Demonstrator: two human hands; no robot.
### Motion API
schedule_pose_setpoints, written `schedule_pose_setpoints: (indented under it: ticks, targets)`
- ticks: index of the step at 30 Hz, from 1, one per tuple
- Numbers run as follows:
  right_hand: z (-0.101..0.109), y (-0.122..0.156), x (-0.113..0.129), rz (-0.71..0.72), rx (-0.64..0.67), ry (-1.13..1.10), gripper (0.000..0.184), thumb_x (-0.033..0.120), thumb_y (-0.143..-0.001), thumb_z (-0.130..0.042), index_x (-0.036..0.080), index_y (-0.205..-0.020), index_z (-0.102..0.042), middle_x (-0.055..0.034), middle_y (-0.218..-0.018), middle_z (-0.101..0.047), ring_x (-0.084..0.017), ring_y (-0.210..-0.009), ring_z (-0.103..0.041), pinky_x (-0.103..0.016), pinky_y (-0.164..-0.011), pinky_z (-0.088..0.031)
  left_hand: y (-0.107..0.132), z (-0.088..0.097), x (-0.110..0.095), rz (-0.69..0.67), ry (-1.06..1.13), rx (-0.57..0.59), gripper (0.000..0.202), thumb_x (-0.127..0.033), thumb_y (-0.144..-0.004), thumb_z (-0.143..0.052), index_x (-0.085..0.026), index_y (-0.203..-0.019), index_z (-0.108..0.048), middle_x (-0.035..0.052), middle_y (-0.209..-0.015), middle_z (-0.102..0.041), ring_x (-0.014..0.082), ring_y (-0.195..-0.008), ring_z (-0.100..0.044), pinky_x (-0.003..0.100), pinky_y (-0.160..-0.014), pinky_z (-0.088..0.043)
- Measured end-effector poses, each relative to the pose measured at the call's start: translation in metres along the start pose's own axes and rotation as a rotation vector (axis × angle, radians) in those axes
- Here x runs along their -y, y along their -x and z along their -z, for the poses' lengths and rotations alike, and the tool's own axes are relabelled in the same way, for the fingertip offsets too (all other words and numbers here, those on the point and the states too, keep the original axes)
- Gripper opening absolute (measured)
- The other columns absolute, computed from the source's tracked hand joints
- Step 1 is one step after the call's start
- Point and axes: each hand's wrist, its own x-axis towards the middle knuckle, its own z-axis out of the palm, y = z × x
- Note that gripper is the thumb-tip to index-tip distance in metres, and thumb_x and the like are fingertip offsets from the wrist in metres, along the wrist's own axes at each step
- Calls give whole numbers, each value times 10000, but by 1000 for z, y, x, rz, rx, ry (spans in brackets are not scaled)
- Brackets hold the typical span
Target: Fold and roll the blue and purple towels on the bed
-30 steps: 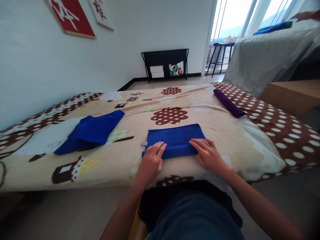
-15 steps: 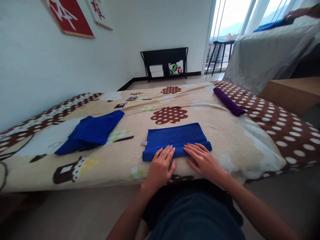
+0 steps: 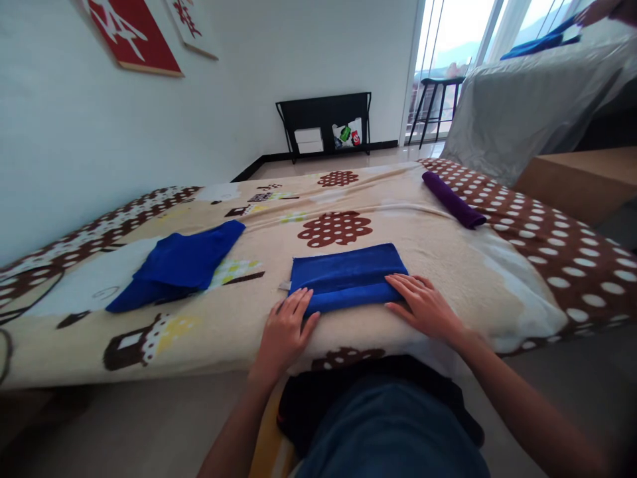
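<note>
A blue towel (image 3: 348, 269) lies in front of me, its near edge rolled into a thick band and its far part flat. My left hand (image 3: 288, 325) rests on the left end of the roll, fingers stretched out. On the right end lies my right hand (image 3: 423, 305), fingers also extended flat. A small white tag pokes out at the towel's left side. Farther left is a second blue towel (image 3: 184, 259), loosely folded in a heap. A purple towel (image 3: 452, 199), rolled into a tube, lies at the far right.
Everything rests on a patterned blanket (image 3: 279, 239) with a brown polka-dot border. A cardboard box (image 3: 572, 179) stands right, beside a plastic-covered piece of furniture (image 3: 517, 106). Another person's hand (image 3: 597, 12) holds blue cloth there. A black rack (image 3: 323, 109) and stool (image 3: 440, 83) stand behind.
My hands have moved apart, from the middle of the roll out to its two ends. The other person's hand has lifted part of the blue cloth.
</note>
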Motion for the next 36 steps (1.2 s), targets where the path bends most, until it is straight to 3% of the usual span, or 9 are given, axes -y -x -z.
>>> schedule_pose_setpoints:
  ticks: [4, 8, 10, 16, 20, 25, 28, 31, 36]
  targets:
    - [1, 5, 8, 47, -73, 98, 538, 444, -992, -493, 150, -1443, -479, -134, -1451, -530, -257, -1377, -466, -495, -1144, -321, 6, 4, -5, -16, -119, -84, 513, -352, -979, -490, -216, -1471, -439, 137, -1485, -515, 304, -1379, -473, 561, -1157, -228]
    - [3, 9, 18, 76, -175, 119, 355, 246, -972, -501, 168, -1305, -596, -95, -1397, -588, -234, -1307, -528, -439, -1118, -316, 9, 6, -17, -91, -144, -144, 481, -174, -943, -496, -188, -1424, -489, 131, -1434, -568, 271, -1304, -539, 480, -1095, -316]
    - [3, 11, 18, 51, -185, 103, 359, 167, -938, -494, 190, -1277, -609, -75, -1323, -643, -218, -1218, -587, -428, -1089, -322, 10, 5, -16, -99, -108, -146, 465, -117, -907, -501, -178, -1367, -539, 120, -1350, -630, 259, -1230, -583, 451, -1064, -350]
    - [-8, -9, 6, 2, -200, 57, 325, 98, -859, -505, 192, -1136, -648, -57, -1121, -720, -209, -1037, -642, -406, -1012, -330, -8, -5, -2, -42, -15, -129, 438, -55, -869, -480, -180, -1271, -599, 88, -1194, -689, 248, -1115, -610, 411, -997, -404]
    - [-5, -18, 13, -25, -214, 80, 270, 82, -837, -505, 170, -1039, -660, -54, -987, -724, -219, -956, -632, -406, -978, -324, -20, -6, -2, -26, -34, -145, 375, -64, -848, -488, -144, -1181, -640, 103, -1086, -703, 274, -1038, -617, 431, -964, -417]
    - [17, -4, 32, 4, -142, 36, 238, 113, -857, -500, 180, -1009, -669, -46, -866, -692, -197, -858, -604, -405, -972, -322, -11, 11, -4, 2, -8, -74, 368, -39, -771, -491, -154, -1075, -666, 84, -957, -704, 257, -920, -623, 400, -875, -462]
    - [18, -5, 39, -50, -59, 69, 179, 113, -849, -508, 166, -896, -672, -51, -784, -661, -213, -824, -594, -419, -947, -340, -10, 19, -10, 27, -58, 15, 299, -61, -790, -485, -164, -995, -676, 89, -905, -696, 268, -893, -625, 424, -855, -475]
    - [6, -16, 52, -68, -90, 129, 213, 88, -858, -496, 151, -947, -679, -77, -876, -687, -240, -894, -605, -438, -961, -345, -20, 17, -28, 15, -138, 15, 312, -72, -819, -487, -159, -1053, -674, 118, -981, -694, 300, -954, -616, 465, -869, -477]
    - [-15, -33, 74, 116, -148, -12, 358, 82, -913, -467, 134, -1231, -623, -91, -1174, -690, -210, -1065, -607, -372, -995, -385, -36, -2, -55, -195, 15, -46, 411, -58, -876, -460, -139, -1249, -614, 111, -1190, -687, 251, -1096, -612, 406, -1002, -455]
